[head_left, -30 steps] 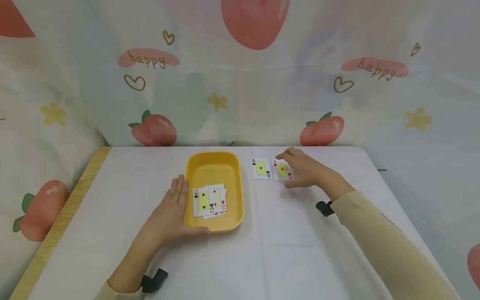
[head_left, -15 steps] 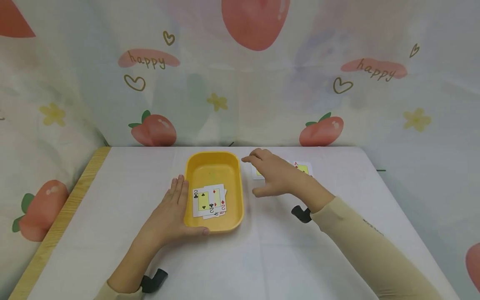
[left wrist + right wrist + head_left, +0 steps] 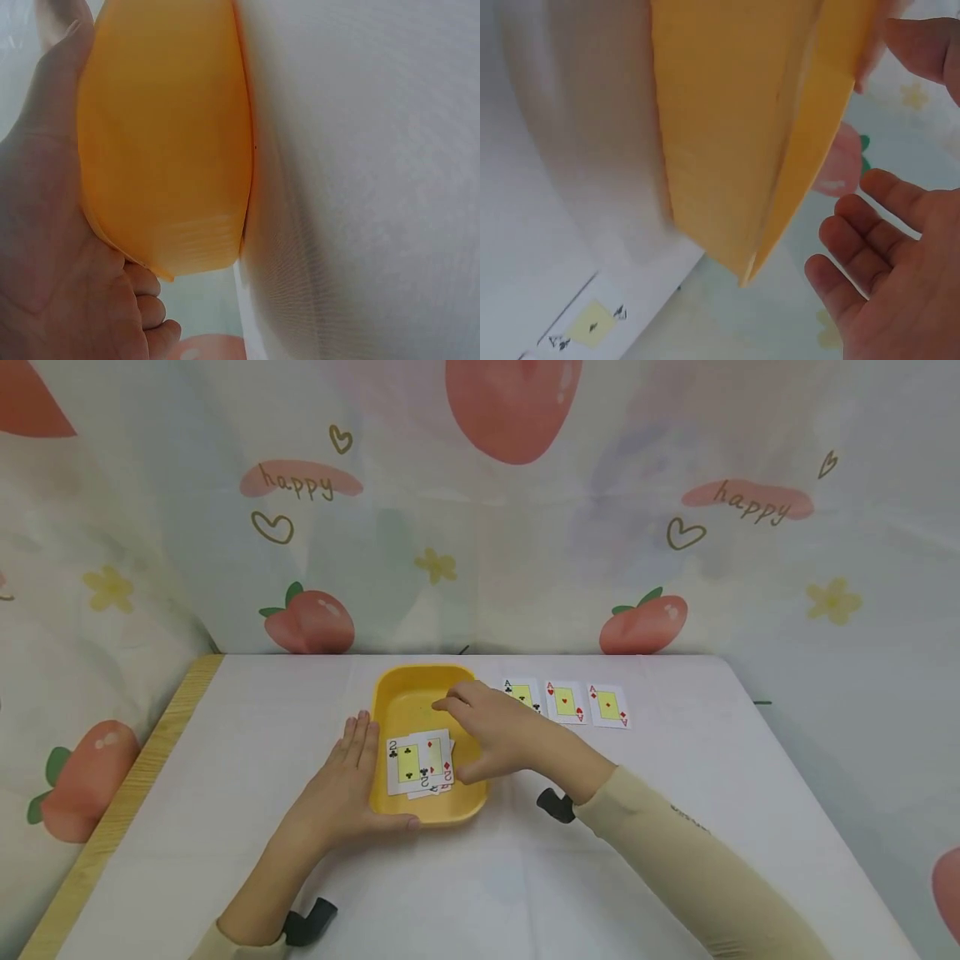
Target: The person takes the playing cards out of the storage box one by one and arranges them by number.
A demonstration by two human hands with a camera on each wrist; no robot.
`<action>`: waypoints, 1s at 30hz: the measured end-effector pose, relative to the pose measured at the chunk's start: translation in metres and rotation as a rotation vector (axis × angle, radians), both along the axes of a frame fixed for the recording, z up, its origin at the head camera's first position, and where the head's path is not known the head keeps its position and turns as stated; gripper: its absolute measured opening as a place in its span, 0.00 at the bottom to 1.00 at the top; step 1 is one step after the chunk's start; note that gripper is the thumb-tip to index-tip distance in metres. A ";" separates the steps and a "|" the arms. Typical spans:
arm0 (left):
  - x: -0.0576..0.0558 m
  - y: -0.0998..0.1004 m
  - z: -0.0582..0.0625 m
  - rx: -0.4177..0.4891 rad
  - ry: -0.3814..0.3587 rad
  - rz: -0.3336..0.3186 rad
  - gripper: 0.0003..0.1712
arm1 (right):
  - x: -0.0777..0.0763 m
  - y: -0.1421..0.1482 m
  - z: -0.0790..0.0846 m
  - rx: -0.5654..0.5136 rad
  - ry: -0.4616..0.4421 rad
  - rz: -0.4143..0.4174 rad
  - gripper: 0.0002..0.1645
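In the head view a yellow tray (image 3: 423, 681) holds a small pile of playing cards: a two of clubs (image 3: 406, 777) and a two of diamonds (image 3: 437, 752) show on top, with card edges beneath. My left hand (image 3: 337, 793) rests straight fingers along the tray's left wall, thumb at its near rim. Over the right rim hovers my right hand (image 3: 502, 731), fingers loosely bent and apart, near the two of diamonds. Its wrist view shows nothing between fingers and thumb. My left palm (image 3: 60, 247) lies against the tray's side in the left wrist view.
Right of the tray, an ace of clubs (image 3: 519, 692), an ace of hearts (image 3: 565, 702) and an ace of diamonds (image 3: 608, 706) lie face up in a row. A white cloth (image 3: 600, 893) covers the table, and a printed curtain (image 3: 480, 527) hangs behind.
My right hand has moved left from the row of aces to above the tray, uncovering the aces of hearts and diamonds. The left hand, tray and cards in it stay put.
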State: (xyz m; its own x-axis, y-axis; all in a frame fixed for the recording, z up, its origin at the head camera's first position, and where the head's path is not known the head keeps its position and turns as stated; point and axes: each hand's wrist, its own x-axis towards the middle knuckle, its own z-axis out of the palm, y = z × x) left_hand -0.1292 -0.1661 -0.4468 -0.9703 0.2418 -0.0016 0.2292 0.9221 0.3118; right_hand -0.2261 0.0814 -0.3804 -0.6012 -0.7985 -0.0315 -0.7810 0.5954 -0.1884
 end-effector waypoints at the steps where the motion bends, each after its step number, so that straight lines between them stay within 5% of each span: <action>1: 0.000 0.000 0.000 -0.001 0.001 -0.003 0.87 | 0.001 -0.003 -0.002 0.003 -0.005 0.004 0.52; 13: 0.001 -0.002 0.000 -0.008 0.020 -0.034 0.86 | 0.011 -0.035 -0.023 0.033 -0.038 0.074 0.51; 30: 0.002 -0.002 0.002 -0.003 0.019 -0.039 0.85 | 0.011 -0.056 -0.047 0.180 -0.022 0.042 0.55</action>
